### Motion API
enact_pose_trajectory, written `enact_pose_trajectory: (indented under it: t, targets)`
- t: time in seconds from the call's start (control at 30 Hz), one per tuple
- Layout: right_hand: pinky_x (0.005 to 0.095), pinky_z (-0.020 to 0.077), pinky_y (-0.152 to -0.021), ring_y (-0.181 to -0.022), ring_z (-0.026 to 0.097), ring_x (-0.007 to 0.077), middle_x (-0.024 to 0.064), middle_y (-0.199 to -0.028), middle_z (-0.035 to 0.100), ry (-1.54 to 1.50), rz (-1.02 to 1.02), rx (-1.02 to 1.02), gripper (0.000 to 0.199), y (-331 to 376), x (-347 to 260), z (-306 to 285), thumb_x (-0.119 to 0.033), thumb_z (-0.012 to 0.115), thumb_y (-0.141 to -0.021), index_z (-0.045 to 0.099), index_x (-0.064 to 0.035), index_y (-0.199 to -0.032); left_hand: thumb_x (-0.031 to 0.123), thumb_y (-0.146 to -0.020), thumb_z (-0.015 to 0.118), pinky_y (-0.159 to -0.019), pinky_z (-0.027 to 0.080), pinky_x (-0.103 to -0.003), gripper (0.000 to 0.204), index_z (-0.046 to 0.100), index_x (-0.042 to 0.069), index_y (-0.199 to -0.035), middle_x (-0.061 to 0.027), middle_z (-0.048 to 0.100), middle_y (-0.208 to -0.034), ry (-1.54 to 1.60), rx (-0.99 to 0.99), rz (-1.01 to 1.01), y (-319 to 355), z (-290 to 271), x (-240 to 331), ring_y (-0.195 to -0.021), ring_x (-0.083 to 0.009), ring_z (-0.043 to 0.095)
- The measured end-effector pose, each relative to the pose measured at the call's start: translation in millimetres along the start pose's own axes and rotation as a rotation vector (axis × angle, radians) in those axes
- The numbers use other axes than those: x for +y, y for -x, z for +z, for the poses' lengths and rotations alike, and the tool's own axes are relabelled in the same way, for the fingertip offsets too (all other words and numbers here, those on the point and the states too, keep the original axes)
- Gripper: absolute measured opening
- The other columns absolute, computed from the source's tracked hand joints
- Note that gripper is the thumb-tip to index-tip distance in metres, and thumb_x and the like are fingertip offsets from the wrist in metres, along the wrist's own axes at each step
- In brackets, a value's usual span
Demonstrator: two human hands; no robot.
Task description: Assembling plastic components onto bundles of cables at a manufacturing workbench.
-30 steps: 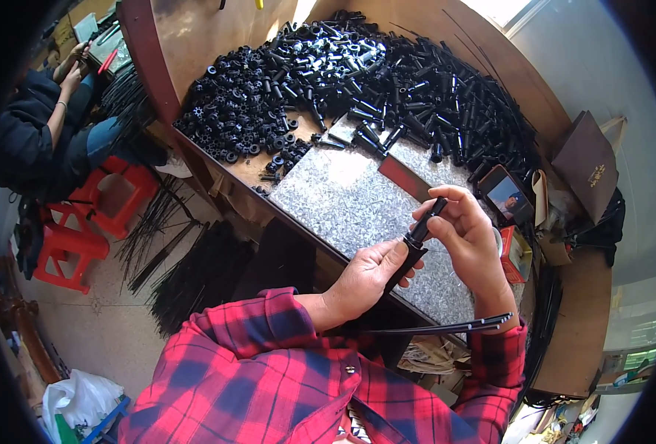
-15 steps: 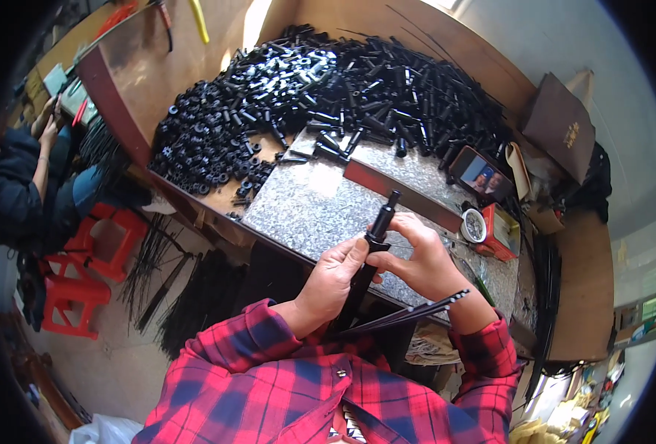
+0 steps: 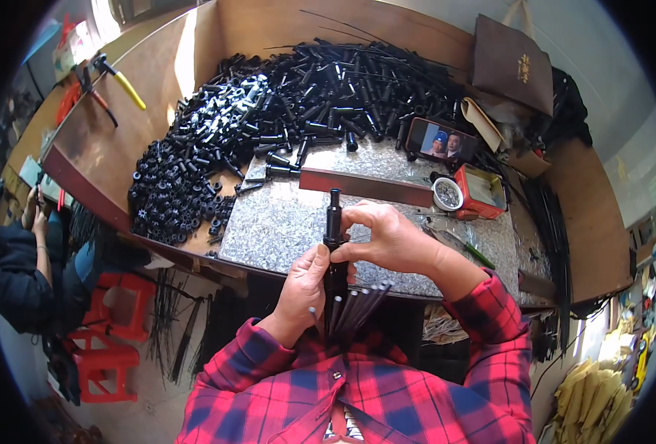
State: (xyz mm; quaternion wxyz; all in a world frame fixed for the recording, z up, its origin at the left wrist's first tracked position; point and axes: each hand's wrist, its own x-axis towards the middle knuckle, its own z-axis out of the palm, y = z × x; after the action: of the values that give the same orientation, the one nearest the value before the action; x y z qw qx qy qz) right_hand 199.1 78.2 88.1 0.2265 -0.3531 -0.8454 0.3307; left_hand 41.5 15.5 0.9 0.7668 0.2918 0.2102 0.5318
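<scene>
1. My left hand [image 3: 305,285] has its fingers wrapped shut around a bundle of thin black rods [image 3: 354,311], thumb pressed up against the black tube [image 3: 333,229] that stands upright on top of the bundle.
2. My right hand [image 3: 391,240] pinches the same black tube from the right, fingertips [image 3: 350,214] closed on its upper part, just below the tube's top end.
3. The tube and rods sit in front of my chest, over the near edge of the grey stone slab [image 3: 283,222]; rod ends fan out down toward my red plaid shirt [image 3: 387,392].
4. The slab lies on the wooden table [image 3: 194,59].
5. Beyond the slab: a big heap of black tube parts [image 3: 305,89] spreads across the table.
6. Left of the slab: a pile of small round black caps [image 3: 176,200].
7. On the slab's far side lies a dark red bar [image 3: 365,186].
8. Right of the bar: a small round tin [image 3: 447,194] touching a red box [image 3: 483,191].
9. Behind those: a phone [image 3: 442,140] propped up, screen lit.
10. Far left of the slab: another person [image 3: 17,266] sits by red stools [image 3: 113,325].
</scene>
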Motion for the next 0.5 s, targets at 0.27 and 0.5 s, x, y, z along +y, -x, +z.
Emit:
enact_pose_trajectory:
  t: [0.27,0.5]
  targets:
    - [0.0300,0.0468,-0.063,-0.069,0.052,0.0122,0.0049,-0.079,0.051,-0.188,0.429,0.292,0.057,32.3,22.2,48.3,-0.029,0.083,-0.069,0.043,-0.0031,-0.099,0.031,-0.100,0.040,-0.079,0.052,-0.032,0.039,0.048,0.001,-0.122,-0.0105,0.061,-0.105,-0.019,0.085,-0.019,-0.8,-8.1,5.0,-0.091,-0.0163,0.061]
    - [0.0195,0.0371,-0.038,-0.048,0.048,0.0049,0.0000,-0.070,0.055,-0.909,0.406,0.373,0.037,37.1,28.7,78.5,-0.029,0.072,-0.082,0.052,-0.0012,-0.097,0.027,-0.099,0.042,-0.090,0.049,-0.036,0.039,0.049,-0.003,-0.122,-0.0139,0.051,-0.128,-0.123,0.083,0.092,-2.9,-10.6,2.1,-0.107,-0.0220,0.057]
